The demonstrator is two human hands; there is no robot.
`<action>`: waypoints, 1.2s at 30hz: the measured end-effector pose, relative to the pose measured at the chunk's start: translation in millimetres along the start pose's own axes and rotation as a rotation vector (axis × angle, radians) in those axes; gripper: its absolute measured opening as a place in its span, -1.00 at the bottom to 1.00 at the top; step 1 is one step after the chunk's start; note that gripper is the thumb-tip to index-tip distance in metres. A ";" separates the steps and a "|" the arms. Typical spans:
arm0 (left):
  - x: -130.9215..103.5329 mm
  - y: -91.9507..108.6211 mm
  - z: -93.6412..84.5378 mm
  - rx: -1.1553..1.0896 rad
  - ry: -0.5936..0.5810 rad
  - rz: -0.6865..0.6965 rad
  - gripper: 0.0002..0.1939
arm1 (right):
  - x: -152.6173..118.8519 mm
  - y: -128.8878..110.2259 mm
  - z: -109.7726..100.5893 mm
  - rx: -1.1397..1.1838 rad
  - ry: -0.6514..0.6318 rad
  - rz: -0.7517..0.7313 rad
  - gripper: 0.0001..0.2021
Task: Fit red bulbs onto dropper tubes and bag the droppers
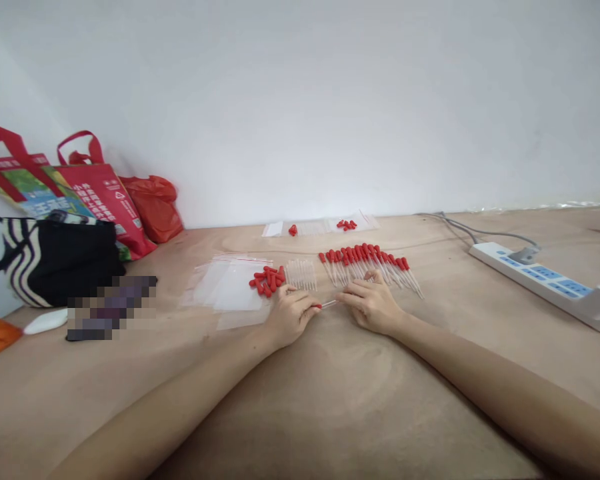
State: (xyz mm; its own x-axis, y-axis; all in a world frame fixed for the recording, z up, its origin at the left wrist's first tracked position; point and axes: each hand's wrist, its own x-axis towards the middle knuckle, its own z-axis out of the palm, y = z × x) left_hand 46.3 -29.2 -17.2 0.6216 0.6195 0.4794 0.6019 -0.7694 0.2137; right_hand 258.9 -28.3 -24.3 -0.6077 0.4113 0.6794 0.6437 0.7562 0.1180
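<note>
Clear tube (329, 304): bridges the gap between the two hands, lying nearly level; take it as the clock's centre, with the wall (300, 107) at 12 and the wearer at 6.
Left hand (291, 313): at 9 o'clock, thumb and forefinger pinching a red bulb (319, 307) at the tube's near-left end; how far the bulb sits on the tube is too small to tell.
Right hand (371, 303): at 3 o'clock, fingertips grasping the tube's other end, mostly hiding it.
Loose red bulbs (267, 283): a heap at 10 o'clock, just beyond the left knuckles; a sideways nudge from that hand could scatter them.
Bare tubes (301, 275): side by side at 11 o'clock; a brush from the left fingers could roll them out of line.
Bulb-topped tubes (365, 257): a fanned row at 1 to 2 o'clock, close behind the right fingers; a backward jerk could knock it askew.
Clear bags (237, 283): overlapping flat at 9 to 10 o'clock; the left forearm could drag the nearest one.
Tube risk: pushing off-line could bend the tube or make the bulb slip.
</note>
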 end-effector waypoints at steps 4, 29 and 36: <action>-0.8 -1.6 0.4 -0.007 0.021 0.023 -0.81 | -1.0 -4.6 0.8 0.004 -0.026 0.045 -0.77; 0.3 -0.2 -2.1 0.150 0.048 0.184 -0.81 | 12.4 -22.1 -2.2 0.190 -0.292 0.276 -0.79; 0.5 0.3 -7.2 0.161 0.206 0.041 -0.86 | 27.5 -11.8 -17.8 -0.056 -0.412 0.249 -0.78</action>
State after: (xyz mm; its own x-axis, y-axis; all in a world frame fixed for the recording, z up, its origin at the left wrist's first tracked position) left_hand 43.2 -30.2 -10.8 0.5420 0.5309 0.6514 0.6606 -0.7483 0.0602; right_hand 242.8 -35.0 5.9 -0.5586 0.7521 0.3498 0.8100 0.5855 0.0347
